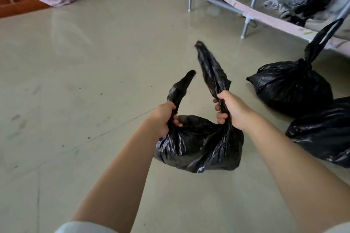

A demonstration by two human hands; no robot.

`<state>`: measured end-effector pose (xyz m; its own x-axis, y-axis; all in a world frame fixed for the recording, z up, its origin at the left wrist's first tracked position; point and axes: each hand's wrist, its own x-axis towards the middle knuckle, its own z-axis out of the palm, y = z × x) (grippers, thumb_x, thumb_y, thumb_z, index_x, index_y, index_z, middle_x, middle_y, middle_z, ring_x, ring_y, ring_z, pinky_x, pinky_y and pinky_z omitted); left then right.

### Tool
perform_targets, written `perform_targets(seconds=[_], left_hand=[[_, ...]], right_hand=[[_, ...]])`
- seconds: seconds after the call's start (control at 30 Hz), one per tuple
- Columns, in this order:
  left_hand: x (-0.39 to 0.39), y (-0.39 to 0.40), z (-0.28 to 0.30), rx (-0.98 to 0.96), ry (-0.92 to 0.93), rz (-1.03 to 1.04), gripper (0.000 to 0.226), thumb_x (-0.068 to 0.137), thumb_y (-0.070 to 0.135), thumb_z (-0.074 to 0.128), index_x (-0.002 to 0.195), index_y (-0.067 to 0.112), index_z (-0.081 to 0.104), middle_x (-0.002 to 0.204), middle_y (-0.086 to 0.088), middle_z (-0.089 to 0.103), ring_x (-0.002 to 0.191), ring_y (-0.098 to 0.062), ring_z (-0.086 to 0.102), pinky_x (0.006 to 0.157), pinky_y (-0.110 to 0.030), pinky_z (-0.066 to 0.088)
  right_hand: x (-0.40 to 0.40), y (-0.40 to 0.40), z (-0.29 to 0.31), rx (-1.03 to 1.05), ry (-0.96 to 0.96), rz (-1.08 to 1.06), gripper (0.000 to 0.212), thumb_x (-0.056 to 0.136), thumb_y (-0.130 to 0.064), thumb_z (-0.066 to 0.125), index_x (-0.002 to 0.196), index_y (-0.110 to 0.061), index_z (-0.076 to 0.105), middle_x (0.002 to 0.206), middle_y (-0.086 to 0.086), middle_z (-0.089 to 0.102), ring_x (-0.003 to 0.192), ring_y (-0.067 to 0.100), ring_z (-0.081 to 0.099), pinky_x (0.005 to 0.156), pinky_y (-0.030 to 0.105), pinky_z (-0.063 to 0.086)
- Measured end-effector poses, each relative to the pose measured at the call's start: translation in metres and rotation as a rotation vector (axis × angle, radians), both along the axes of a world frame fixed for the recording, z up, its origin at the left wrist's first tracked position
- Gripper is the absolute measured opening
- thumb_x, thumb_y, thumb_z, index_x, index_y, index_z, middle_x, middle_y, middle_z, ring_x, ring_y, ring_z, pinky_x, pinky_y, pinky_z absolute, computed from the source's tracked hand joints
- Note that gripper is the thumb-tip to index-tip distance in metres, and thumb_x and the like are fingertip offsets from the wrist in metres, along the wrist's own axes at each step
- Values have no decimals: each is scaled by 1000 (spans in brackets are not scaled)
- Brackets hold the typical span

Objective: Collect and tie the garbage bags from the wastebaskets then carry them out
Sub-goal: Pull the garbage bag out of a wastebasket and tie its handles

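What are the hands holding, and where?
Both hold one black garbage bag: left hand and right hand each grip a gathered top flap.

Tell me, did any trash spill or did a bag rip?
Nothing stands out. The left hand and right hand each grip a flap of the untied black bag; no rip or spill shows. The knotted bag sits closed on the floor, which has only faint smudges.
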<state>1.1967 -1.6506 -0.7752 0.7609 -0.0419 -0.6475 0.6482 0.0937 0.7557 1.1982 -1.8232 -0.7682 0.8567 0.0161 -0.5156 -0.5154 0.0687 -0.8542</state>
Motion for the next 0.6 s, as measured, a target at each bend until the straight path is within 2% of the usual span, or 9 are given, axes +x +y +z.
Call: perform_targets(seconds=[0.13, 0.23, 0.27, 0.33, 0.37, 0.4, 0.5, 0.6], left_hand=[[3, 7, -7, 26, -34, -24, 35, 98, 10, 31, 64, 8, 40, 42, -1, 40, 24, -7, 36, 36, -17, 38], [5, 12, -12, 304, -147, -75, 36, 94, 1, 35, 60, 7, 44, 43, -7, 48, 18, -4, 35, 44, -19, 32], [5, 12, -15, 369, -173, -114, 37, 93, 0, 36, 58, 8, 44, 44, -7, 48, 22, -6, 39, 46, -20, 32], [3, 9, -16, 415, -205, -162, 35, 91, 2, 39, 58, 11, 42, 52, -6, 47, 48, -19, 48, 57, -22, 37], [3, 8, -17, 412, -208, -181, 32, 91, 5, 41, 60, 13, 40, 58, -7, 45, 60, -21, 47, 65, -26, 37], [3, 9, -16, 388, -210, -187, 31, 90, 6, 42, 60, 14, 39, 59, -7, 43, 62, -22, 45, 67, -29, 36], [-8, 17, -5, 155, -177, -251, 36, 88, -3, 45, 54, 10, 40, 38, 1, 43, 44, -15, 41, 52, -22, 35], [-19, 24, -7, -24, -185, -358, 23, 92, 7, 51, 71, 11, 58, 46, 7, 63, 52, -8, 62, 57, -17, 50]], right_hand=[[-4, 3, -7, -94, -165, 42, 30, 97, -8, 28, 72, -9, 44, 57, 5, 31, 31, 10, 34, 39, 21, 30], [-8, 9, -6, -275, -319, 147, 36, 98, -9, 33, 66, -10, 49, 44, 3, 41, 28, 8, 42, 47, 25, 37], [-9, 13, -7, -360, -350, 185, 39, 97, -10, 35, 60, -11, 49, 39, 1, 42, 26, 8, 41, 48, 26, 37], [-9, 22, -10, -469, -378, 256, 42, 96, -11, 38, 55, -12, 46, 33, 0, 40, 23, 6, 35, 45, 25, 33], [-9, 26, -11, -505, -374, 293, 42, 96, -10, 38, 54, -12, 46, 30, -2, 40, 21, 4, 32, 42, 23, 32], [-9, 29, -13, -543, -369, 328, 42, 95, -8, 39, 54, -13, 45, 29, -5, 39, 20, 5, 32, 38, 20, 30], [-9, 36, -14, -687, -391, 446, 42, 91, -4, 41, 52, -18, 43, 44, -3, 43, 28, -1, 43, 36, 12, 29], [-13, 37, -7, -748, -410, 575, 41, 91, -9, 44, 53, -22, 42, 55, -6, 47, 41, -3, 47, 46, 12, 35]])
